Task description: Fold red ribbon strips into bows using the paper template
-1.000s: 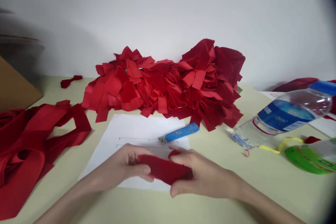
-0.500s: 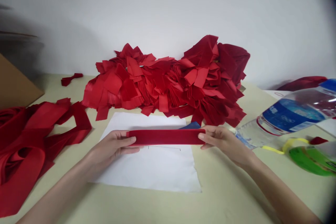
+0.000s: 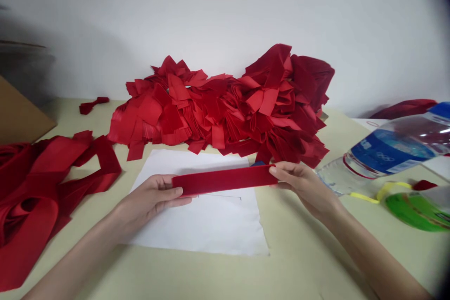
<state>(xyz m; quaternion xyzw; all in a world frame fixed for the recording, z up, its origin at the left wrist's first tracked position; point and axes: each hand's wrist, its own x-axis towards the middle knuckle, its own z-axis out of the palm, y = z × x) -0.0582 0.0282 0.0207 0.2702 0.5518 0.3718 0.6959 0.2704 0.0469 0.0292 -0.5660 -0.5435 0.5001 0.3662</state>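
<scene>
A red strip (image 3: 224, 179) is pinched taut at each end by the left hand (image 3: 151, 197) and right hand (image 3: 302, 187), just above the white sheet (image 3: 204, 225). Uneven tension could skew it. Behind, the pile of red pieces (image 3: 225, 108) is heaped.

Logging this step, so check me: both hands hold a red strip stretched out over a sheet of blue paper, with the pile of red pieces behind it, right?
Not quite: the paper is white, not blue, as the head view shows. The rest stands: the left hand and right hand hold the red strip stretched out over it, with the pile of red pieces behind.
</scene>
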